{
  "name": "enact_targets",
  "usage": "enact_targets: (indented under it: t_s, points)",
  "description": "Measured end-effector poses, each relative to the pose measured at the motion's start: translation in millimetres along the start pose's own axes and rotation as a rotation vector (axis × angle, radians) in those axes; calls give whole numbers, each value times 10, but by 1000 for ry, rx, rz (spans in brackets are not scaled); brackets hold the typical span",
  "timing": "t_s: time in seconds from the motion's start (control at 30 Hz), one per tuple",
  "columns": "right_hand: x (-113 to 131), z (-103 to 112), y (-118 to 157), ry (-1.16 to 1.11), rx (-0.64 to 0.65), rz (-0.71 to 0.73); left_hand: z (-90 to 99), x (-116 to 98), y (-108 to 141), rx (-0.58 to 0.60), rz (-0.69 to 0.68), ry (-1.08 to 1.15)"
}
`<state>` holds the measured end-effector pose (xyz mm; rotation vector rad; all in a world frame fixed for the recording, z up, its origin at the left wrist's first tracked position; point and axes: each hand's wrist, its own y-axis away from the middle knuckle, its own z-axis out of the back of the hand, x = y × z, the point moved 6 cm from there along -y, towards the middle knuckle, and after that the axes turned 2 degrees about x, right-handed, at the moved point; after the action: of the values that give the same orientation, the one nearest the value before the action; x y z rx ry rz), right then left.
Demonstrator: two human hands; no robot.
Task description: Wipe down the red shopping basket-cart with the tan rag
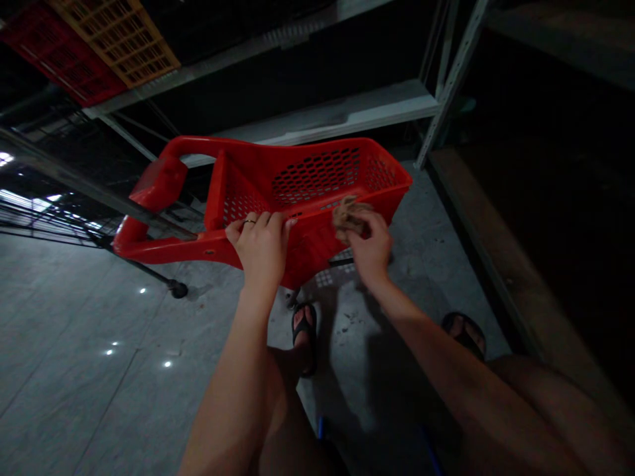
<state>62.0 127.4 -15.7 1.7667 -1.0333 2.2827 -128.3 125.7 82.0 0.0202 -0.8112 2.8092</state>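
Observation:
In front of me stands a red plastic shopping cart [317, 248] with perforated basket walls and its handle at the left. My left hand [260, 241] grips the near rim of the cart, fingers curled over the edge. A crumpled brown cloth [344, 217] is bunched in my right hand [370, 244], closed around it. The cloth is against the near side of the basket, close to the rim and right of my left hand. Part of it is hidden by my fingers.
A metal shelf [387, 109] runs behind the cart, with a red crate [59, 53] and a yellow crate [122, 43] on it at upper left. A wooden beam [501, 251] lies along the right. Black wire racks [49, 225] stand left. My sandalled feet are below.

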Motion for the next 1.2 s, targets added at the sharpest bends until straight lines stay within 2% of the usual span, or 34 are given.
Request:
enact_targets:
  t_s: [0.07, 0.13, 0.2, 0.33, 0.4, 0.53, 0.63, 0.73, 0.8, 0.93, 1.03, 1.1, 1.2]
  points:
    - [260, -377, 248, -58, 289, 55, -21, -18, -17, -16, -6, -13]
    - [399, -552, 405, -84, 338, 74, -30, -35, -12, -32, -14, -15]
    - [399, -556, 413, -96, 242, 65, -39, -33, 3, -31, -19, -5]
    - [155, -331, 190, -93, 41, 51, -62, -4, 15, -34, -45, 10]
    - [-41, -128, 29, -79, -88, 17, -68, 2, 14, -53, -54, 3]
    - [-508, 439, -305, 0, -514, -185, -64, -14, 25, -56, -52, 24]
    - [-647, 635, -518, 26, -590, -189, -43, -28, 44, -54, -41, 51]
    - [-558, 538, -456, 37, -544, -138, -36, -45, 54, -68, -41, 56]
    - [-400, 313, -234, 60, -430, -111, -42, -65, 48, -87, -43, 44]
    - [-51, -393, 447, 7, 66, -102, -66, -127, 24, -114, -47, 41]
    - [109, -741, 887, -62, 286, -90, -64, -156, 26, -124, -49, 60]
    - [67, -780, 975, -77, 249, -143, -62, -151, 38, -110, -51, 73]
    - [-149, -614, 805, -33, 27, -235, -72, -115, 59, -68, -63, 105]
